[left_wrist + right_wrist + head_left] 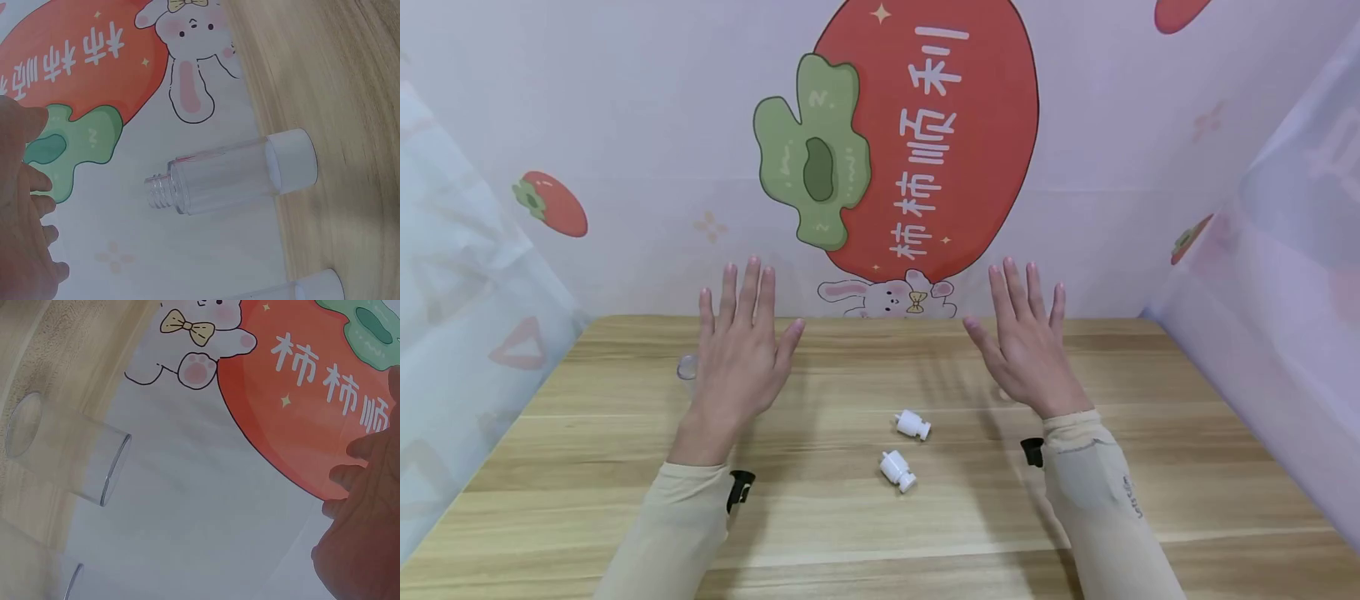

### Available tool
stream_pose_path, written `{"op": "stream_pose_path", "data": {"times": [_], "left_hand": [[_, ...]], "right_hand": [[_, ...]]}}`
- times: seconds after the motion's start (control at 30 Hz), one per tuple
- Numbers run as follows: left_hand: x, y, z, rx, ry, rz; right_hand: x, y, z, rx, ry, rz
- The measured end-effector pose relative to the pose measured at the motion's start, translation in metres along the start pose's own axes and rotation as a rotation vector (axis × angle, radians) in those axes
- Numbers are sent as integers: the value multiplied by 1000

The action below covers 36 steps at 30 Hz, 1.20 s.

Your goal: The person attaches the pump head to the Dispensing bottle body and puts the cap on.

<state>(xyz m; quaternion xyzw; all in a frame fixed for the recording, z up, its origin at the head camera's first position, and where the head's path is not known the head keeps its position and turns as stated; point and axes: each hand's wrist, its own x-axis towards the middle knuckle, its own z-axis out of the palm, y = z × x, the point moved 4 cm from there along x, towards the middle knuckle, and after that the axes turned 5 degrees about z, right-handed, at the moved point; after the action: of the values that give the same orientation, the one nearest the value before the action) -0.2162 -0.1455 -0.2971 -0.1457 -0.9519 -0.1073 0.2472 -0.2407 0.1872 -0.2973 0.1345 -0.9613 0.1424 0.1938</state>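
Across the big red fruit [988,150] printed on the backdrop [655,108] I can read four white Chinese characters [925,146], 柿柿顺利, lying on their side and running from the bottom upward — the right wrist view shows the first three, closer to upright. Along the right sleeve [1101,508] runs a short line of dark lettering [1132,497], too small to make out — and the green leaf [853,162] bears pale squiggles, not readable words

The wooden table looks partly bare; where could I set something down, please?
Bare wood shows left of the left sleeve, right of the right sleeve, and between both sleeves, nearer the camera than the two white pump tops. Crowded: clear bottles by the left hand, clear cylinders by the right hand.
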Motion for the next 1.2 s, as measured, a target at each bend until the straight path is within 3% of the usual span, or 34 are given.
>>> {"op": "stream_pose_path", "data": {"times": [0.33,0.57,0.9,1.2], "left_hand": [[1,2,-3,-36,16,6],[1,3,-9,-81,76,14],[-1,-1,-15,-107,208,38],[-3,-8,-22,-130,166,9]], "right_hand": [[1,1,-2,34,-11,19],[0,0,-4,66,-8,12],[0,-3,-8,98,5,-20],[-3,-6,-9,92,-34,11]]}}
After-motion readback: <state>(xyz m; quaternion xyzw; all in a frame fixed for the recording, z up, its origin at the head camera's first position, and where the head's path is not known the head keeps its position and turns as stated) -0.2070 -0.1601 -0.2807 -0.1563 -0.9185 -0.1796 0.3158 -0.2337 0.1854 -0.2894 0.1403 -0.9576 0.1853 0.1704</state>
